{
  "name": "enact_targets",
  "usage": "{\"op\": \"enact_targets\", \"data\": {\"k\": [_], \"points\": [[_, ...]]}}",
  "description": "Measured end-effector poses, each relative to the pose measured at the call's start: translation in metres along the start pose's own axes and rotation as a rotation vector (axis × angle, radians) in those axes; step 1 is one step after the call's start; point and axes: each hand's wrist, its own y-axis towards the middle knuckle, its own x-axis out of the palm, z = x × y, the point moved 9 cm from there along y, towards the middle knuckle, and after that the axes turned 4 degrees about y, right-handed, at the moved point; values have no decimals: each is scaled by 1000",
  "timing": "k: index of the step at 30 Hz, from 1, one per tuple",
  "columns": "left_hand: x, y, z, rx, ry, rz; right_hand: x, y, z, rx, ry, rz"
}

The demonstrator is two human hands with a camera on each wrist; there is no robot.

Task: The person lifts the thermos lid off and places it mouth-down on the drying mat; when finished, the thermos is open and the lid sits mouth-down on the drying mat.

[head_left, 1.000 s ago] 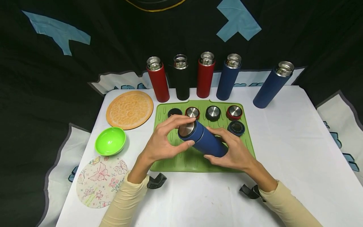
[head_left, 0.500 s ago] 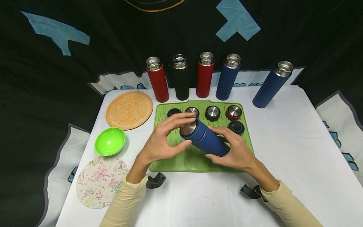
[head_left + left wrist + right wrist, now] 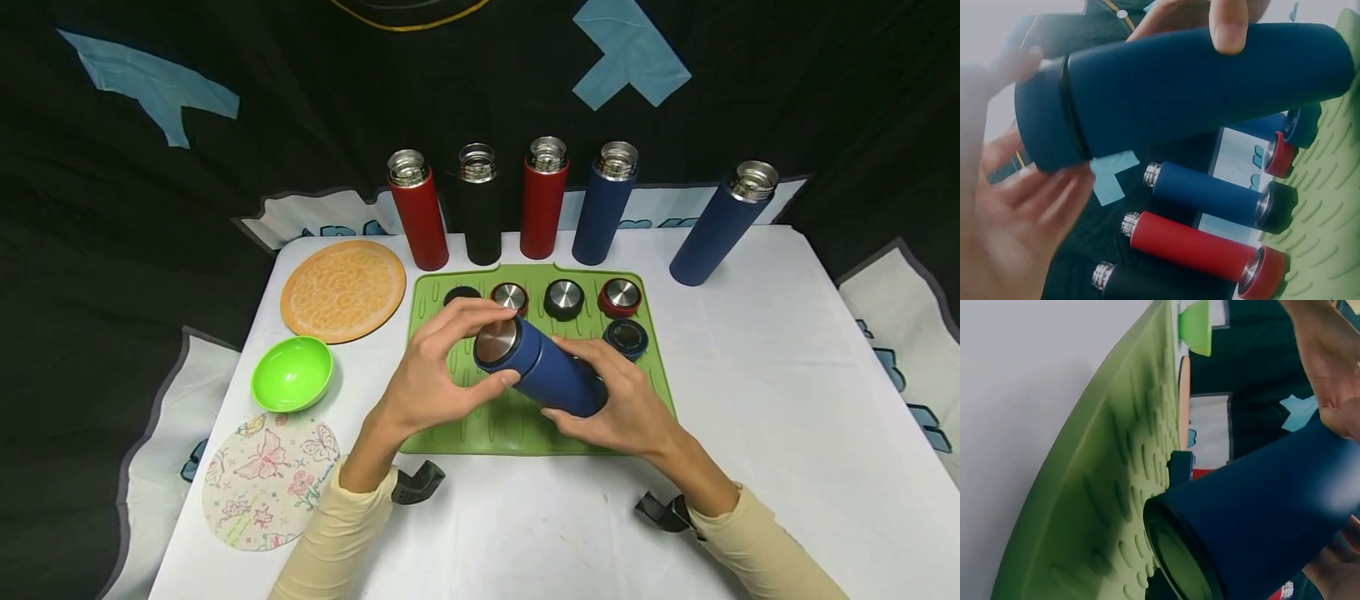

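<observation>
A blue vacuum flask [image 3: 562,379] is held tilted above the green mat [image 3: 480,433], its steel-topped lid [image 3: 497,342] towards the left. My left hand [image 3: 442,367] curls round this lid, thumb below and fingers over the top. The flask's body is gripped by my right hand [image 3: 615,396], the thumb in front and the fingers behind. In the left wrist view a dark seam parts the lid [image 3: 1044,119] from the body [image 3: 1197,94]. The base of the flask [image 3: 1179,550] faces the mat in the right wrist view.
Several lidless flasks stand along the back, among them a red flask [image 3: 543,204] and a blue flask [image 3: 720,229]. Loose lids lie on the mat, such as a red-rimmed lid [image 3: 620,297]. At left are an orange round mat [image 3: 343,292], a green bowl [image 3: 292,375] and a butterfly-print mat [image 3: 262,483].
Both hands keep the blue flask in nearly the same place. The left thumb and fingers have shifted slightly round the lid, and the flask has moved very little.
</observation>
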Motion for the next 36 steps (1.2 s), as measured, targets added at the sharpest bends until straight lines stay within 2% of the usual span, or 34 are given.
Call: {"op": "enact_targets", "data": {"k": [3,6,11,18,24,26,28,32,34,36], "points": [[0,0,3,43,-86,-41,-1,-1,3,41,68,-5],[-2,0,4,74,-118,-60,0,-2,4,64,127,-16],[-3,-1,5,74,-58,-41,2,-3,1,32,126,-22],[-2,-1,5,9,7,16,1,-4,-2,-3,43,-17],[4,-1,8,24,-117,-89,0,-5,1,52,131,-21],[4,-1,9,32,-125,-104,0,-5,1,55,140,-23],[3,-1,9,29,-81,-88,0,-6,0,40,115,-23],[3,-1,7,-18,46,-49,0,-7,-3,-6,27,-11],[3,-1,6,-41,78,-57,0,-7,-4,-14,11,-5],[4,-1,8,-46,68,-89,0,-7,-3,2,30,-7]]}}
